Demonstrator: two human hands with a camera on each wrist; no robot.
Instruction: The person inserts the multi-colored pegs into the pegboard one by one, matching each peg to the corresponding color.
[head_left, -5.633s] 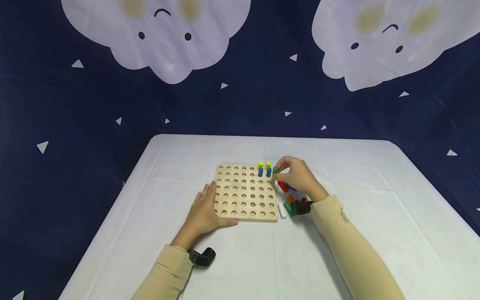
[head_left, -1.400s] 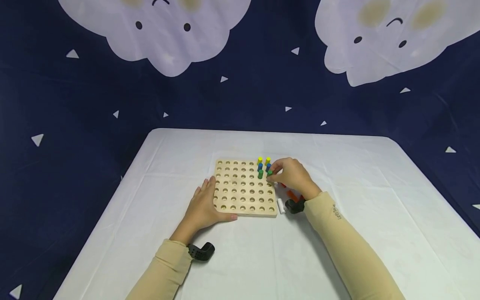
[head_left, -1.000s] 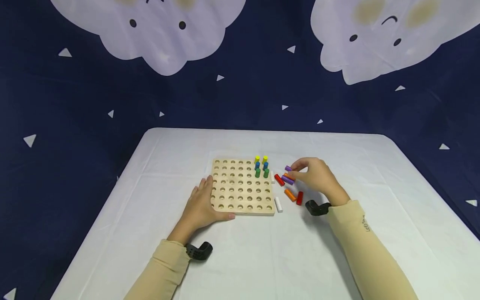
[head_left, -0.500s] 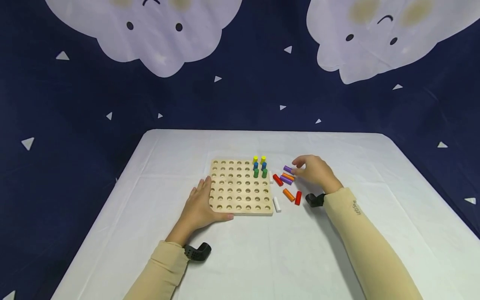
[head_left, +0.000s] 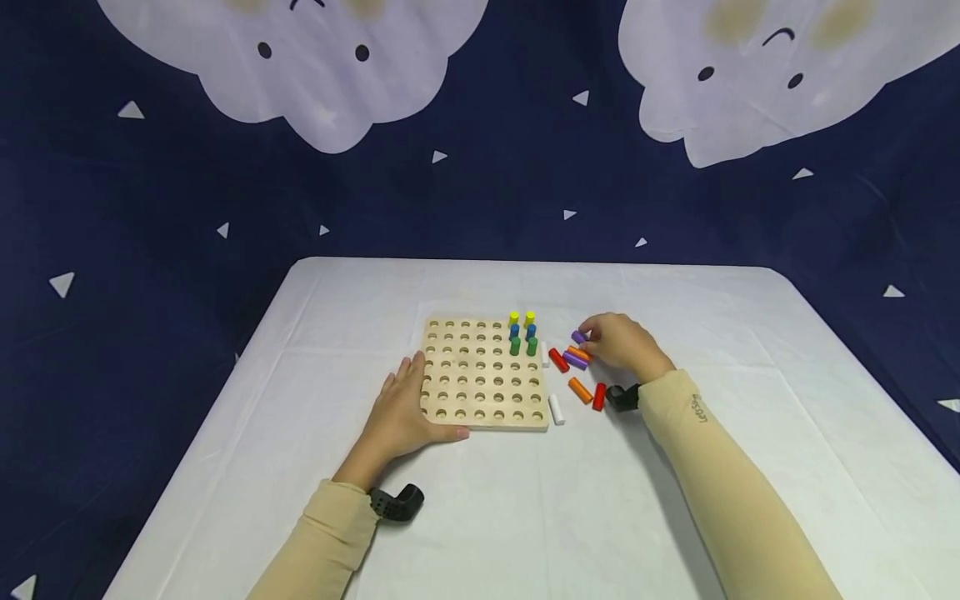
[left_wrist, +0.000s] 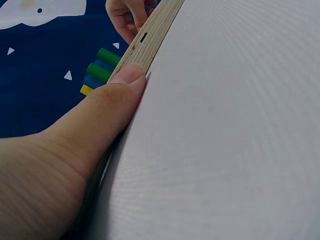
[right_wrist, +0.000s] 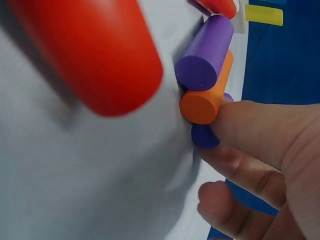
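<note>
small dark lettering [head_left: 699, 409] here, on the tan right sleeve [head_left: 723, 467], close to the cuff [head_left: 658, 395]: looks like "let" to start, and the rest is too tiny to read!

You have one table [head_left: 480, 525], one wooden board [head_left: 502, 427] and fourteen pegs [head_left: 599, 397] in seven colours. Six stand in the board by its far right corner, and you can count two yellow pegs [head_left: 529, 319], two blue pegs [head_left: 514, 332] and two green pegs [head_left: 515, 347]. The other eight are off the board, out past its right edge: two white pegs [head_left: 557, 409], two red pegs [head_left: 558, 360], two orange pegs [head_left: 581, 391] and two purple pegs [head_left: 575, 360].
</note>
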